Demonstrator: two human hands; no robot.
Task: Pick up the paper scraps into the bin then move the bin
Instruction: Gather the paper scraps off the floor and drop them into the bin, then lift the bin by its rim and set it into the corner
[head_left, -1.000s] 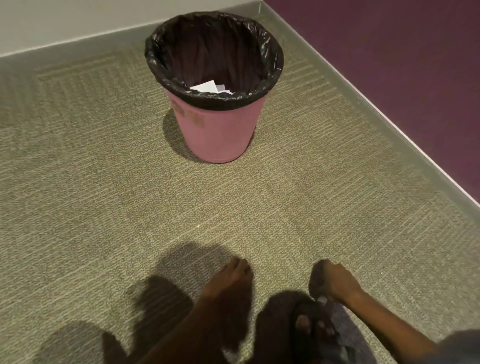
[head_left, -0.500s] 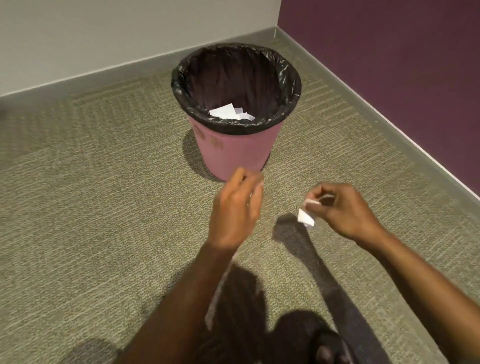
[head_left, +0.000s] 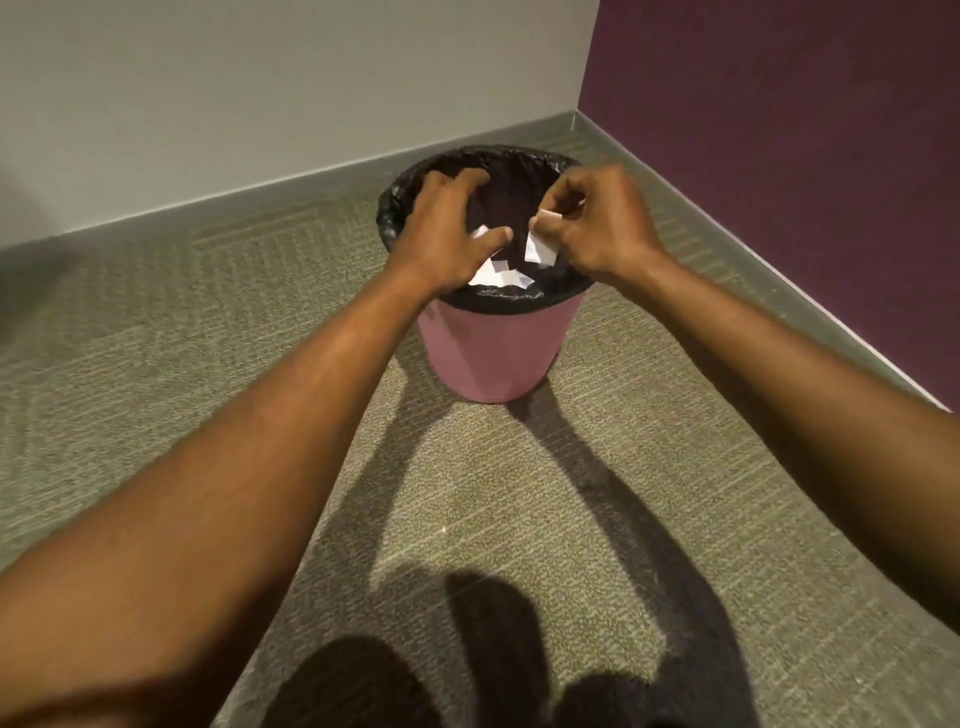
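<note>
Paper scrap (head_left: 540, 250), flat white, in pinched right-hand grip (head_left: 597, 228) above round black-lined pink bin (head_left: 493, 353)

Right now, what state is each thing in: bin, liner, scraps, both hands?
Pink bin: upright on carpet, unmoved.
Black liner: folded over the rim.
Scraps inside: lying in the bin.
Paper scrap: pinched above the opening.
Right hand: holding that scrap.
Left hand: open, fingers spread over bin.

Head-worn view, forward and down
</note>
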